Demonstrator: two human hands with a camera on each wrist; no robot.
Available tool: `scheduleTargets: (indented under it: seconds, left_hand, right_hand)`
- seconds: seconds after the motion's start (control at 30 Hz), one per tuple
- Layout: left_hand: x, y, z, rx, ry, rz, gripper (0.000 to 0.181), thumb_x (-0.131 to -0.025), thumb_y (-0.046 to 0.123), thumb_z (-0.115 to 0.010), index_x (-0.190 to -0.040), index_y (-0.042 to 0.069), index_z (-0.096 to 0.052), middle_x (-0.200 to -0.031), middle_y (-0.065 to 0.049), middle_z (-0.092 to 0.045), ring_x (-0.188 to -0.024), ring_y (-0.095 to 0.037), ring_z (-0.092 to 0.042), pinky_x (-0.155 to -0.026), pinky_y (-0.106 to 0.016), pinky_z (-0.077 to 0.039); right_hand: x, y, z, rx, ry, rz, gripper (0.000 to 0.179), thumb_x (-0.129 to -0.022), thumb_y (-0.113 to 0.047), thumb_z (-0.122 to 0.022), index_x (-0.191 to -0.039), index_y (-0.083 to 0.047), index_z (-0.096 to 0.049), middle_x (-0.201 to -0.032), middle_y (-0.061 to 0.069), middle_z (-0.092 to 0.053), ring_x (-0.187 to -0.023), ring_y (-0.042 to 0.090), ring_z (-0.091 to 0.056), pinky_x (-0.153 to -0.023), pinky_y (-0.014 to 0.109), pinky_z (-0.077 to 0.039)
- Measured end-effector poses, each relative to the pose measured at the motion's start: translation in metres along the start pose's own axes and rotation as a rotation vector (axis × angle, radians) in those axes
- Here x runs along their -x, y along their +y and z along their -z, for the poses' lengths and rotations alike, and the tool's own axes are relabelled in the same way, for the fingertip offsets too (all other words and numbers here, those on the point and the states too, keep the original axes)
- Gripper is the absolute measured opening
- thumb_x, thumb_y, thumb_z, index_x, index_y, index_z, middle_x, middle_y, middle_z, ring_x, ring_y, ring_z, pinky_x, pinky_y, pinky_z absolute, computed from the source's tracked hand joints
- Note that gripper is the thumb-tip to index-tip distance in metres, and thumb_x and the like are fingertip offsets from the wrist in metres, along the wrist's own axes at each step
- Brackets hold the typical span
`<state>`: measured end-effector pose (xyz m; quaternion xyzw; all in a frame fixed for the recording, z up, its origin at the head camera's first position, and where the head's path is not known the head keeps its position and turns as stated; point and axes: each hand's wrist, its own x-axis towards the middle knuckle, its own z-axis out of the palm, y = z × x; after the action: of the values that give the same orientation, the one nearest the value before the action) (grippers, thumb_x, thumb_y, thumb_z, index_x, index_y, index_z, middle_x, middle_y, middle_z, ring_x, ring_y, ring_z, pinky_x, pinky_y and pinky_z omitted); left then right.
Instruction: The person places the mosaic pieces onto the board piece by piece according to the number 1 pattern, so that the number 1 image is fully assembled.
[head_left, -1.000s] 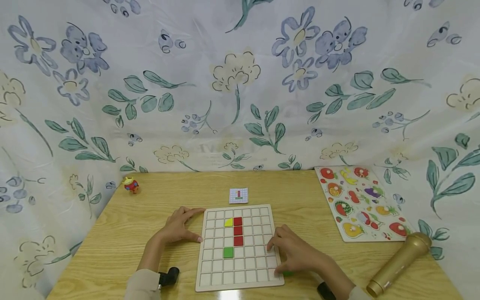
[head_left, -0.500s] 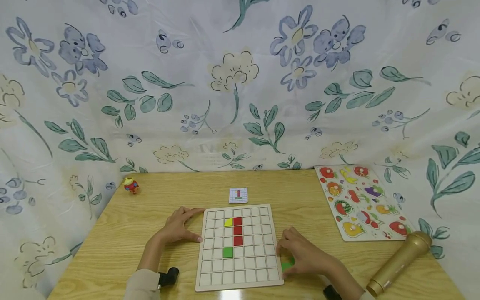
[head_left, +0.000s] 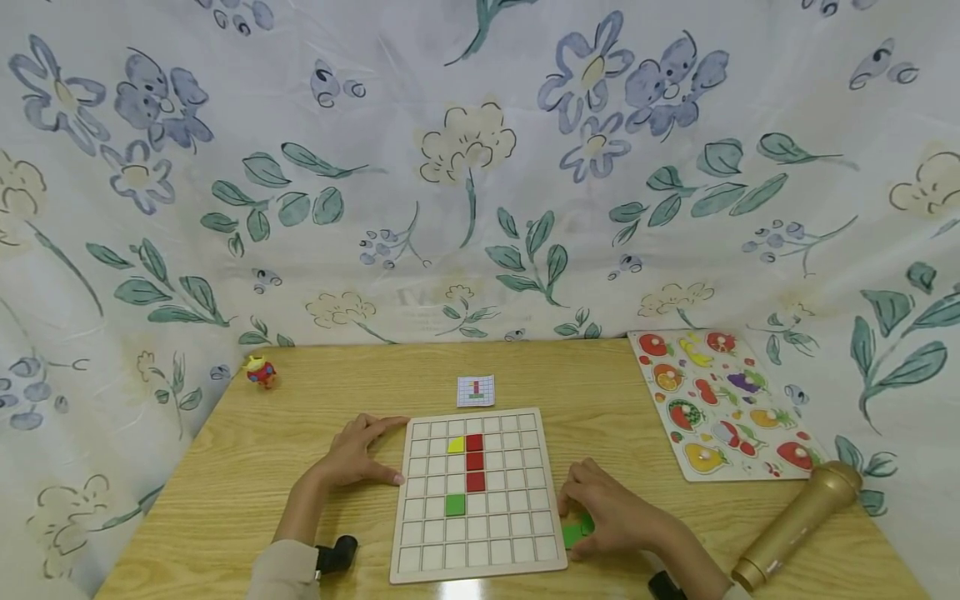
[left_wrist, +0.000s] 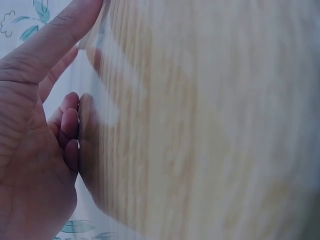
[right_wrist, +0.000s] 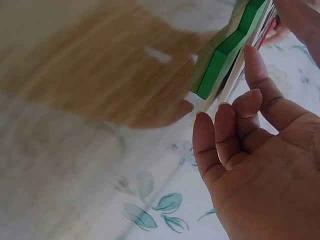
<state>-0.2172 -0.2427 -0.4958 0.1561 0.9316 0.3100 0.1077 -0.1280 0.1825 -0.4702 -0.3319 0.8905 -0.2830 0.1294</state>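
Observation:
A pale wooden grid board point(head_left: 498, 529) lies flat in front of me. Three red squares point(head_left: 476, 461) form a column on it, with a yellow piece point(head_left: 457, 446) beside the top one and a green square point(head_left: 455, 504) lower left. My left hand point(head_left: 351, 454) rests at the board's left edge, thumb and index finger spread against it. Just off the right edge, my right hand point(head_left: 615, 510) arches over loose green pieces point(head_left: 573, 534). In the right wrist view these green pieces point(right_wrist: 220, 62) lie on the table beside the loosely bent fingers; no grip on them shows.
Behind the board lies a small printed grid card point(head_left: 476, 391). A fruit puzzle board point(head_left: 720, 408) is at the right, with a gold microphone point(head_left: 798, 525) before it. A small red toy figure point(head_left: 260, 372) stands back left. A floral curtain point(head_left: 480, 192) closes off the back.
My right hand has moved off the board's right edge, a little to the right, and more of the green pieces now shows. The left hand stays in place.

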Motion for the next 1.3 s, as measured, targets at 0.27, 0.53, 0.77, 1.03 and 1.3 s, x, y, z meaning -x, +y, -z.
scheduleTargets:
  seconds: [0.27, 0.53, 0.77, 1.03, 1.3]
  left_hand:
    - [-0.0003, -0.0024, -0.0004, -0.002, 0.001, -0.007, 0.094, -0.062, 0.046, -0.092, -0.145, 0.027, -0.052, -0.108, -0.005, -0.044, -0.097, -0.022, -0.036, -0.081, -0.039, -0.026]
    - [0.0013, -0.0022, 0.0001, -0.005, 0.003, -0.017, 0.094, -0.062, 0.048, -0.091, -0.145, 0.027, -0.051, -0.110, -0.005, -0.045, -0.098, -0.022, -0.038, -0.082, -0.040, -0.027]
    - [0.0020, -0.0008, -0.0001, -0.004, 0.003, -0.013, 0.094, -0.063, 0.048, -0.091, -0.145, 0.027, -0.051, -0.110, -0.005, -0.045, -0.099, -0.022, -0.038, -0.083, -0.040, -0.027]
    - [0.0019, 0.0002, 0.0005, -0.014, 0.006, -0.008, 0.093, -0.063, 0.046, -0.091, -0.145, 0.028, -0.052, -0.111, -0.005, -0.045, -0.099, -0.021, -0.038, -0.083, -0.041, -0.028]
    - [0.0028, 0.0010, 0.0011, -0.012, 0.005, -0.006, 0.094, -0.063, 0.046, -0.092, -0.145, 0.026, -0.051, -0.109, -0.004, -0.045, -0.097, -0.021, -0.037, -0.082, -0.040, -0.027]
  right_hand:
    - [-0.0005, 0.0007, -0.0007, 0.033, -0.005, -0.002, 0.035, -0.069, -0.031, -0.089, -0.089, -0.022, -0.062, -0.091, -0.011, -0.042, -0.091, 0.004, -0.033, -0.080, 0.021, -0.034]
    - [-0.0014, -0.0013, -0.0010, 0.013, -0.009, 0.014, 0.029, -0.070, -0.025, -0.088, -0.080, -0.022, -0.061, -0.088, -0.014, -0.041, -0.088, 0.003, -0.033, -0.077, 0.019, -0.035]
    - [-0.0020, -0.0014, -0.0017, 0.016, -0.003, 0.007, 0.027, -0.070, -0.023, -0.089, -0.080, -0.022, -0.063, -0.090, -0.015, -0.041, -0.089, 0.002, -0.034, -0.079, 0.019, -0.036]
    - [0.0005, -0.0010, -0.0037, 0.057, 0.029, 0.034, 0.025, -0.069, -0.023, -0.088, -0.081, -0.021, -0.067, -0.088, -0.016, -0.041, -0.088, 0.001, -0.035, -0.078, 0.019, -0.038]
    - [0.0016, -0.0031, 0.0003, 0.095, 0.050, 0.027, 0.022, -0.068, -0.023, -0.088, -0.081, -0.020, -0.071, -0.087, -0.017, -0.043, -0.086, 0.001, -0.035, -0.076, 0.020, -0.038]
